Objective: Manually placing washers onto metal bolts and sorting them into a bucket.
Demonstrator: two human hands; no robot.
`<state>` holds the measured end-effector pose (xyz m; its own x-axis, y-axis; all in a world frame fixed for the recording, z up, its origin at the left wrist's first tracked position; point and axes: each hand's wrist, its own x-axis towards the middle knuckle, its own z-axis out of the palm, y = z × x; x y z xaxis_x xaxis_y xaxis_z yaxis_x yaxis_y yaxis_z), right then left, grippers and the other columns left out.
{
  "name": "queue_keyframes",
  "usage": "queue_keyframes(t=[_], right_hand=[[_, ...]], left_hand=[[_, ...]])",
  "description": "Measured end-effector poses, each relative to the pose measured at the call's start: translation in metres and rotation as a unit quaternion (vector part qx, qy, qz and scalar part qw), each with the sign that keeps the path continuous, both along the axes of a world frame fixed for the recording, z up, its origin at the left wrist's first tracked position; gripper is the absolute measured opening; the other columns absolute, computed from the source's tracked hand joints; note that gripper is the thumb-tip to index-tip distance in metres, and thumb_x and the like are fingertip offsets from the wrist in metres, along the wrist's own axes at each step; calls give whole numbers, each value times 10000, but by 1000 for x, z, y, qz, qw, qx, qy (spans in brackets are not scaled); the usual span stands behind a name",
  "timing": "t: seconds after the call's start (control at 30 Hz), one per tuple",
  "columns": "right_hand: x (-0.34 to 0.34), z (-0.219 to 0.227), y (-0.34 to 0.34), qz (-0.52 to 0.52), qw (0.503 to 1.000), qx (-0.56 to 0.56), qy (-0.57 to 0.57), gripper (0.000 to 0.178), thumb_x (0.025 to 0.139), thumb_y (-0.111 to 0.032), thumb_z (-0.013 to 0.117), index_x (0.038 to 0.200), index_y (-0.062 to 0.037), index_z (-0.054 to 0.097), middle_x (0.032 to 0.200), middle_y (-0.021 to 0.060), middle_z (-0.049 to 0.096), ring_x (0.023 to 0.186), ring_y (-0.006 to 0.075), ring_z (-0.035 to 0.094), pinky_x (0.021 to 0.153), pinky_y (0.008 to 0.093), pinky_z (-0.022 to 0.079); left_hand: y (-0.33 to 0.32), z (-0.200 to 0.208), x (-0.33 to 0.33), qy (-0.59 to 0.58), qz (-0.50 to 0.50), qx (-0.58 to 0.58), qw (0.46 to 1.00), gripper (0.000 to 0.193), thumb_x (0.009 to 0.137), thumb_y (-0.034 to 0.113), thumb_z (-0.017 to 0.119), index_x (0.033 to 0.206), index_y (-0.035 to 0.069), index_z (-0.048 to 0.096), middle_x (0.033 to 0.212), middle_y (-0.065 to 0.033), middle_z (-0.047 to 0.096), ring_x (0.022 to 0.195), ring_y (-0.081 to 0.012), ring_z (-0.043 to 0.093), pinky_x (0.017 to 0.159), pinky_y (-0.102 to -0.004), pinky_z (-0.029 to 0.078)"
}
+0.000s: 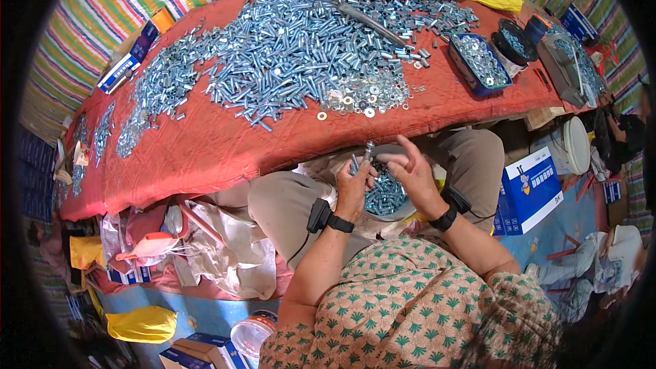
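Observation:
My left hand is closed around metal bolts. One bolt stands up from its fingers, and another shiny end shows beside the thumb. My right hand is just to the right, its index finger stretched out and the other fingers apart, with nothing visible in it. Below and between both hands, a round tub between my knees holds many loose bolts. Ahead on the red-covered table lie a large heap of bolts and sleeves and a patch of flat washers.
A metal bar lies across the heap. To its right stand a blue tray of small parts and a black round dish. A blue-white carton and a white bucket are right of my knee. Another person sits farther right.

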<state>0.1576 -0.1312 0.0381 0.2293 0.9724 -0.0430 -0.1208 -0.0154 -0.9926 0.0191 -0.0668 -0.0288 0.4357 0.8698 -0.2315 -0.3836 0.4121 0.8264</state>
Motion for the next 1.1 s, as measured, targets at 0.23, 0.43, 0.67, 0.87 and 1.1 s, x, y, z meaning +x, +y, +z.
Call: queue_keyframes(t=[0.23,0.43,0.67,0.87,1.1], right_hand=[[-5,-12,10,20,997,55,46,754,901,-60,595,1491,22,133,1355,196,518,1166,203,544,993,320,415],[40,5,9,-99,969,93,-207,584,877,-44,595,1406,-6,351,1141,171,634,1080,224,615,913,336,476],[161,18,118,-42,842,97,-529,240,915,-112,517,1108,12,585,1047,201,627,1038,373,580,897,428,455],[178,-20,196,9,808,208,-550,305,892,-86,516,1183,-19,576,1100,182,617,1059,355,573,905,418,454],[139,-11,246,16,821,149,-551,475,778,-99,604,1240,-16,530,1134,210,606,1079,363,567,936,434,439]], left_hand=[[-1,-5,8,3,-3,5,1000,126,951,163,594,1015,55,578,724,-14,610,552,-59,497,484,-203,380],[-8,-16,8,187,-27,73,979,233,943,74,544,1155,-17,573,617,-20,593,467,-59,479,420,-208,367],[-9,-8,4,150,-40,16,988,192,956,126,540,1091,-3,585,673,-37,611,490,-57,469,439,-197,347],[-9,-8,8,129,-46,-9,991,200,957,140,556,1088,-8,584,699,-45,610,498,-57,461,442,-200,339],[-11,-3,14,105,-84,-26,991,207,976,154,532,1118,14,591,726,-48,614,518,-57,478,447,-182,335]])
